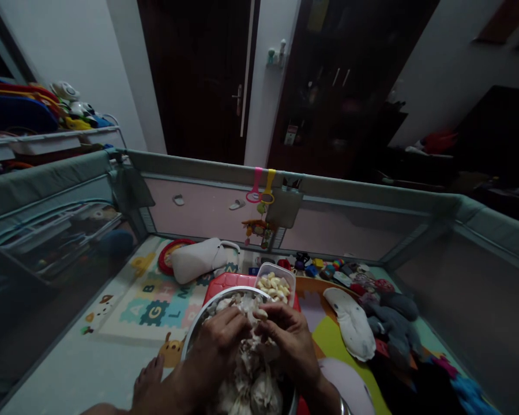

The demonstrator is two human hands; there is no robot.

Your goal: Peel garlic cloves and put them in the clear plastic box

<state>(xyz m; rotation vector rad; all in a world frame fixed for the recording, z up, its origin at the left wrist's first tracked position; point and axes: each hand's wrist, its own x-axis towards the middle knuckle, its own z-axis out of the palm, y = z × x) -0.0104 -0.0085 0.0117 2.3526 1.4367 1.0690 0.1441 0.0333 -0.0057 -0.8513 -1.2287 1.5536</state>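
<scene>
My left hand (216,346) and my right hand (289,340) meet over a round metal bowl (199,325) full of garlic bulbs and papery skins (253,383). Both hands have their fingers pinched together on a garlic piece (256,316) between them. Just beyond the bowl stands a small clear plastic tub (281,274) holding several peeled garlic cloves (274,286). Bowl and tub rest on a red tray or lid (218,283). My bare foot (149,383) lies left of the bowl.
I sit inside a mesh-walled playpen (350,193) on an alphabet play mat (155,305). A white pillow (194,260), a red ring, plush toys (389,323) and small toys lie around. A dark door stands behind the pen.
</scene>
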